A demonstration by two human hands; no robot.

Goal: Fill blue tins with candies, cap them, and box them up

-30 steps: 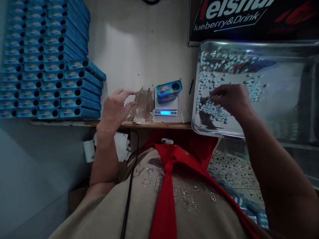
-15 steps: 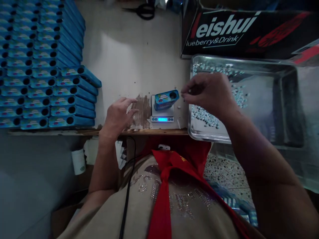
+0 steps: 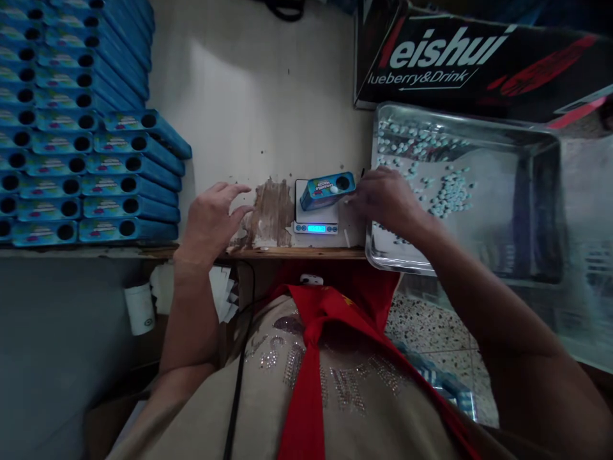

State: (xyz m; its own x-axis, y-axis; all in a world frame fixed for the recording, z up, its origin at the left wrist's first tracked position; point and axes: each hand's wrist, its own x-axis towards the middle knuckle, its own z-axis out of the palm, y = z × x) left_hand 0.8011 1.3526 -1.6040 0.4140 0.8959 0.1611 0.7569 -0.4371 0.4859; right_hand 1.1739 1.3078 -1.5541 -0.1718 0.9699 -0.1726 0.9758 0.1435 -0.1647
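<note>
A small blue candy box [image 3: 316,196] with a dark round hole in its top stands on a digital kitchen scale [image 3: 305,216] with a lit blue display. One pale candy [image 3: 334,189] shows against the box top, beside the hole. My right hand [image 3: 383,201] is just right of the box, over the near-left rim of a metal tray [image 3: 407,260]; motion smears its fingers, so what they hold is unclear. Pale mint-coloured candies [image 3: 450,191] lie scattered in that tray. Left of the scale, my left hand [image 3: 211,217] hovers with thumb and fingers apart, holding nothing.
Rows of similar blue boxes [image 3: 129,185] are stacked on the left of the table [image 3: 230,121]. A black printed carton [image 3: 431,64] stands behind the tray. Black-handled scissors [image 3: 287,9] lie at the far edge, partly cut off.
My right hand has moved down and slightly left, beside the box. A candy now shows at the box top. My left hand stays open left of the scale. The view has shifted a little.
</note>
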